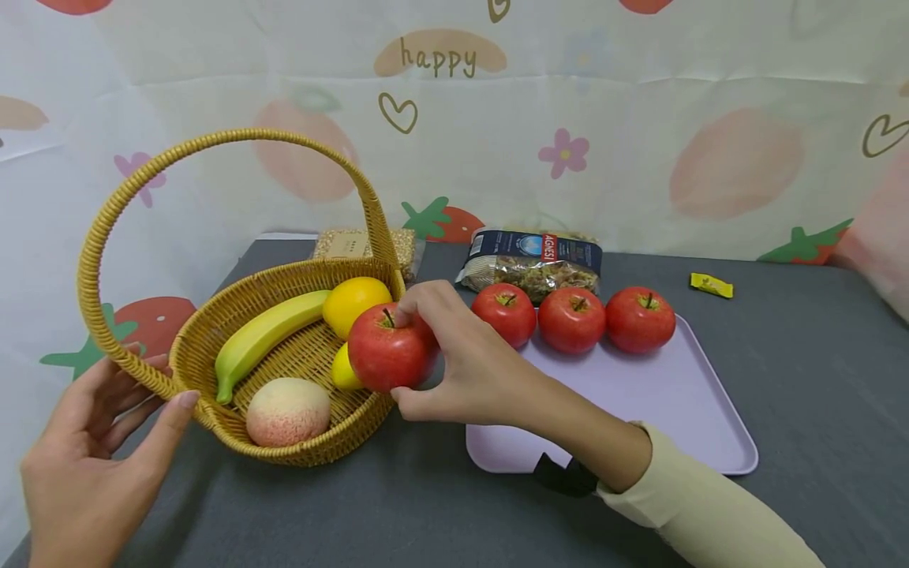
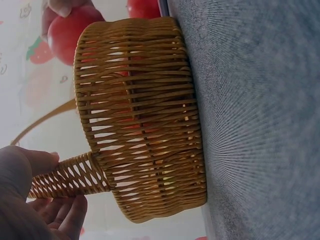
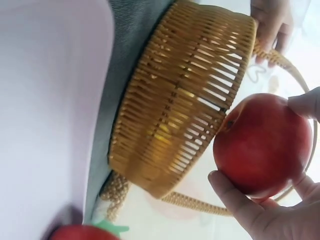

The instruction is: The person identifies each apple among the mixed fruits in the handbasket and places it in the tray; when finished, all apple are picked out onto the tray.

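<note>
My right hand point(image 1: 469, 367) holds a red apple point(image 1: 387, 355) between thumb and fingers, over the right rim of a wicker basket point(image 1: 355, 430). In the right wrist view the apple point(image 3: 262, 147) shows above the basket's side. At the basket's left end my left hand point(image 1: 92, 450) grips the foot of its tall handle point(image 2: 70, 175), thumb on one side and fingers on the other. Inside the basket lie a banana point(image 1: 270, 331), a round orange-yellow fruit point(image 1: 357, 306), a peach point(image 1: 289, 412) and a yellow fruit point(image 1: 344, 369) partly hidden by the apple.
Right of the basket, a lilac tray point(image 1: 639, 418) carries three red apples point(image 1: 571, 319) along its back edge. Behind stand a bag with a dark label point(image 1: 533, 256) and a packet of pale grains point(image 1: 348, 243). A small yellow wrapper point(image 1: 711, 285) lies at the back right.
</note>
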{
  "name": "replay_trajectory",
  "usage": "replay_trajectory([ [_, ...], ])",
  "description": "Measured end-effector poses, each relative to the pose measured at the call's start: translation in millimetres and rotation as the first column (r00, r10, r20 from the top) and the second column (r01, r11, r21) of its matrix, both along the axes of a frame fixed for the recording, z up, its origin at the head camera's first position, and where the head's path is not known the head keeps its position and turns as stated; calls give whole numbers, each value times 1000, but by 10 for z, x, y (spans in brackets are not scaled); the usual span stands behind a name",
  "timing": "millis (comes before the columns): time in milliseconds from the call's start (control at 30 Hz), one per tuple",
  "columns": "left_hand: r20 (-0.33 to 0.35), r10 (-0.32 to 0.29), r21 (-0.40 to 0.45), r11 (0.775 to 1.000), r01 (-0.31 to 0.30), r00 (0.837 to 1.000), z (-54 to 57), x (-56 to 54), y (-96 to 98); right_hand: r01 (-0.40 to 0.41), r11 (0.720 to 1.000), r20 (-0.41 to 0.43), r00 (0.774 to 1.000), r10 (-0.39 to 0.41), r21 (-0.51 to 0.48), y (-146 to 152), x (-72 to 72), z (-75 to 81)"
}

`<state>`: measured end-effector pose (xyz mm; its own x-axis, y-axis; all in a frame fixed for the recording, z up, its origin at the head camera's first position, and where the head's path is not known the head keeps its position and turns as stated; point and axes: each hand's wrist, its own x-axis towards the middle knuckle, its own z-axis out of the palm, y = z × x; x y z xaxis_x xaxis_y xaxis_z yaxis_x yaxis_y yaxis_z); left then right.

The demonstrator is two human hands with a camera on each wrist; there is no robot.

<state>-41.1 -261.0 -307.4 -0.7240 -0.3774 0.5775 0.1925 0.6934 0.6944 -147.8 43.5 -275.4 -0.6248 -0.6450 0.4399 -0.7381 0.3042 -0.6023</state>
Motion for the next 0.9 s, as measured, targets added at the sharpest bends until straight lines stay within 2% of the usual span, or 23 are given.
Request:
replay_trajectory([
  [167,-13,-10,1,1000,10,1000,3,0,2,5,1000,-18,1000,-5,-13,133,-5,-23],
  [433,-15,-2,3,1000,2,1000,-12,-3,-6,58,998,-43,997,-58,7,332,0,-54],
  [900,0,4,6,1000,-4,1000,-1,-1,0,142,986,-4,990,-142,83,701,-10,-192],
])
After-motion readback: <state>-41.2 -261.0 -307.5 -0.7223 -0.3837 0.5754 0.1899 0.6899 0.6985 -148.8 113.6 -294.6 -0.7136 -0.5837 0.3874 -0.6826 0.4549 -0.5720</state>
